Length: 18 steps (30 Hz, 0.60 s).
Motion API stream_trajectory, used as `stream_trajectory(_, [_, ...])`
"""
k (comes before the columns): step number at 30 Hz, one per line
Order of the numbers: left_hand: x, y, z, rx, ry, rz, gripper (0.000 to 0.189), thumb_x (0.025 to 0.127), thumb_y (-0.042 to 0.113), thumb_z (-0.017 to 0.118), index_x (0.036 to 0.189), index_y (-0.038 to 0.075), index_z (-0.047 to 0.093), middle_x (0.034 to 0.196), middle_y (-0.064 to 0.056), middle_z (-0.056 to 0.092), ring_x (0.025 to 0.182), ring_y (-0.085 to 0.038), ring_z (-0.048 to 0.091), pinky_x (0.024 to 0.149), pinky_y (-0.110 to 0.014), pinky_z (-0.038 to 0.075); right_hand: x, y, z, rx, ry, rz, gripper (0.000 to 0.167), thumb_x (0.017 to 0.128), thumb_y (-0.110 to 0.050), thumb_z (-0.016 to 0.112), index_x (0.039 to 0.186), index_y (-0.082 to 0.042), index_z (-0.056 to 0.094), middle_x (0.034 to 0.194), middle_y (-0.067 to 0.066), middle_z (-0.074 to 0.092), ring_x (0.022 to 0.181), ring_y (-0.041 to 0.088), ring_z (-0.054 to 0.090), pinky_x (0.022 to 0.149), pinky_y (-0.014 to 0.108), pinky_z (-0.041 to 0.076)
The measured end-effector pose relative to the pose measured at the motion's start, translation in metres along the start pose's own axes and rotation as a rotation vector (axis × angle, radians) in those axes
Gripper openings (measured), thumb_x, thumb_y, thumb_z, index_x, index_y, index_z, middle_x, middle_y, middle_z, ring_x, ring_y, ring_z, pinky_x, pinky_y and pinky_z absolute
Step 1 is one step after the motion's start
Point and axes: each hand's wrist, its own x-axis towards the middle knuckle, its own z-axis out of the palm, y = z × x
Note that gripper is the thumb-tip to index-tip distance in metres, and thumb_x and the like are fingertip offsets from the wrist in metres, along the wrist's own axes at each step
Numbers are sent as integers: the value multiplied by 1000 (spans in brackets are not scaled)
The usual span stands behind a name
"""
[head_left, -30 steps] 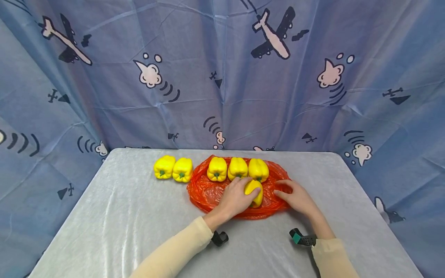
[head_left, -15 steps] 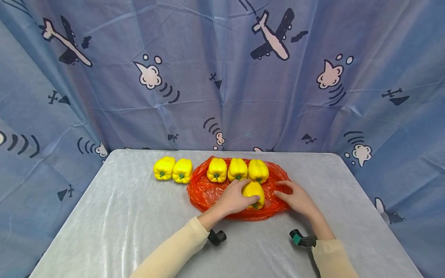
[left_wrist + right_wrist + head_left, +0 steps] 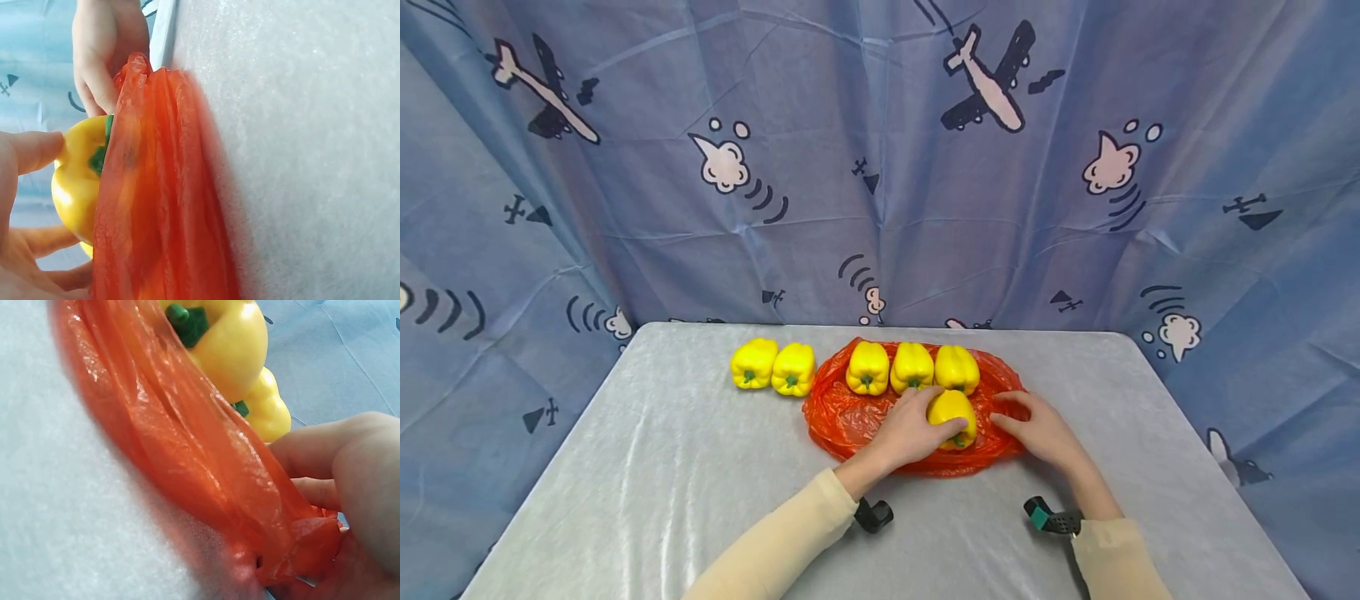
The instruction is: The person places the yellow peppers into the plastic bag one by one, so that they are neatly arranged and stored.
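My left hand (image 3: 910,429) holds a yellow bell pepper (image 3: 953,413) between thumb and fingers, inside the front right part of a red plastic bag (image 3: 848,421). In the left wrist view its green stem (image 3: 98,159) faces the bag's near wall, which hides part of the pepper. At the bag's right side my right hand (image 3: 1041,427) pinches the gathered rim, thumb and fingers on either side of the film (image 3: 306,547). Behind the held pepper, three more yellow bell peppers stand in a row along the bag's back: left (image 3: 868,368), middle (image 3: 912,365) and right (image 3: 957,368).
Two yellow bell peppers, one (image 3: 754,363) beside another (image 3: 793,369), stand on the table left of the bag. A pale grey cloth covers the table (image 3: 700,483). A blue curtain (image 3: 805,150) with printed planes hangs behind it.
The held pepper has shifted slightly right and turned, showing more of itself beside my left hand. That hand eased left, then back right. My right hand stays at the bag's rim.
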Motion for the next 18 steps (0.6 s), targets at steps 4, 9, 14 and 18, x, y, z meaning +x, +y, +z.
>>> stream_trajectory(4, [0, 1, 0, 5, 7, -3, 72, 93, 57, 65, 148, 12, 52, 144, -11, 53, 125, -24, 53, 104, -44, 46, 0, 0, 0, 8, -3, 4, 45, 98, -31, 69, 132, -2, 63, 139, 26, 56, 132, 47, 46, 110, 66, 32])
stream_trajectory(9, [-2, 2, -3, 33, -2, 1, 73, 93, 58, 64, 148, 11, 51, 142, -11, 53, 121, -23, 54, 102, -43, 47, 1, 0, 1, 7, -9, 8, 46, 98, -31, 68, 133, -1, 62, 140, 27, 54, 132, 47, 45, 111, 67, 31])
stream_trajectory(14, [-6, 4, -14, 102, -22, 26, 70, 95, 56, 62, 147, 10, 52, 137, -9, 55, 117, -21, 55, 102, -40, 48, 1, 1, 1, 2, -10, 7, 47, 98, -31, 68, 133, -1, 62, 140, 28, 54, 132, 48, 45, 111, 66, 31])
stream_trajectory(18, [-10, 6, -28, 142, -10, 68, 59, 99, 46, 62, 144, 8, 55, 139, -9, 57, 124, -23, 56, 107, -42, 46, 1, 0, 1, -2, -20, 19, 49, 97, -32, 68, 133, -1, 61, 140, 28, 53, 132, 48, 44, 111, 67, 32])
